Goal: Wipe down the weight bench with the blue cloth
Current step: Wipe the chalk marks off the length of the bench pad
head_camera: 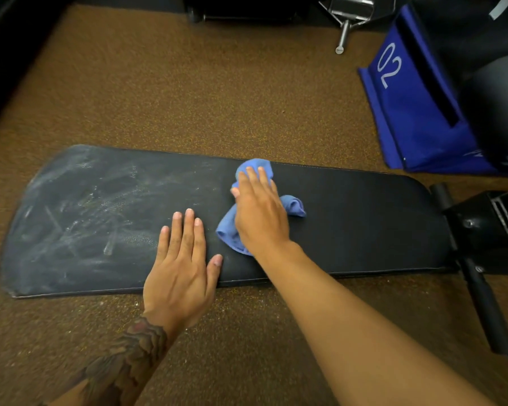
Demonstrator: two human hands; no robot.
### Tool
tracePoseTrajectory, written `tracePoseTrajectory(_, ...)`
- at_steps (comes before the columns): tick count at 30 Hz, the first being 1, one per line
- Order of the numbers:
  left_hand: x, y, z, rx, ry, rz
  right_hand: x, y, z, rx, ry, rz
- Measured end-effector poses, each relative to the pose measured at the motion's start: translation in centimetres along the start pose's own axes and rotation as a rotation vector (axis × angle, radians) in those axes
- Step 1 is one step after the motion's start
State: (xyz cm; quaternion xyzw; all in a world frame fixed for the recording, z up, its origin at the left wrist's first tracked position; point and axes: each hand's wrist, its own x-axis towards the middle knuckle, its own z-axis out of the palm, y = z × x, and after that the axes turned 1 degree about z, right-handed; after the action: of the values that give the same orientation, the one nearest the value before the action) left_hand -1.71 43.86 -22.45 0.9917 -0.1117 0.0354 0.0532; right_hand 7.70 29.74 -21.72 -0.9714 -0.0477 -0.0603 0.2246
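The blue cloth (294, 206) is bunched on the black pad of the weight bench (364, 224), about midway along its length and nearer the far edge, with folds showing on both sides of the hand that covers it. It is pressed down under the right hand (260, 213), whose fingers are laid nearly straight over the wad rather than curled round it. Nothing is clenched, and the flat palm appears to be used so that pressure is spread across the fabric. The left hand (181, 268) is laid flat on the pad just beside the cloth, at the near edge, with fingers extended and nothing held. It is judged to be placed there as a brace for the lean. To the left of both hands the pad is covered with pale, chalky smears (79, 218), while the stretch to the right is seen dark and even, so the wipe is judged about half done, with the smeared end left to cover. At the right end the pad is met by a black metal frame (481, 227). The bench is surrounded by brown speckled flooring (188, 92), on which a blue item marked "02" (405, 95) is seen at the far right, well apart from the cloth, and a metal handle attachment (346, 16) at the top edge.
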Motion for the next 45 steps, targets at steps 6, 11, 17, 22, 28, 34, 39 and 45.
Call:
tracePoseTrajectory(6, -0.3, -0.3, 0.2, -0.004, -0.015, 0.009, -5.6, -2.1, 0.1, -0.018, -0.049, -0.212)
tracePoseTrajectory(11, -0.5, -0.4, 0.1, -0.008, -0.024, 0.025, -6.0, -1.7, -1.0, -0.069, -0.154, -0.229)
tracePoseTrajectory(17, -1.7, -0.8, -1.5, -0.080, -0.041, 0.057, -5.8, -1.8, -2.2, -0.023, -0.311, -0.216)
tracePoseTrajectory(22, -4.1, -0.5, -3.1, -0.145, -0.048, 0.076, -5.6, -1.7, -4.5, 0.288, -0.417, -0.150)
tracePoseTrajectory(28, -2.1, 2.3, -5.2, -0.320, 0.071, 0.066, -9.0, 0.8, -6.2, 0.477, -0.032, -0.025)
tracePoseTrajectory(34, 3.6, 7.2, -3.5, -0.140, -0.041, 0.030, -13.3, 3.3, -6.7, 0.474, 0.135, 0.151)
tracePoseTrajectory(39, 5.0, 8.6, -1.5, 0.005, -0.118, -0.048, -14.6, 4.0, -6.5, 0.292, 0.093, 0.076)
tracePoseTrajectory(45, 5.0, 7.7, -0.9, 0.057, -0.199, -0.016, -12.3, 4.1, -5.7, -0.065, -0.137, -0.072)
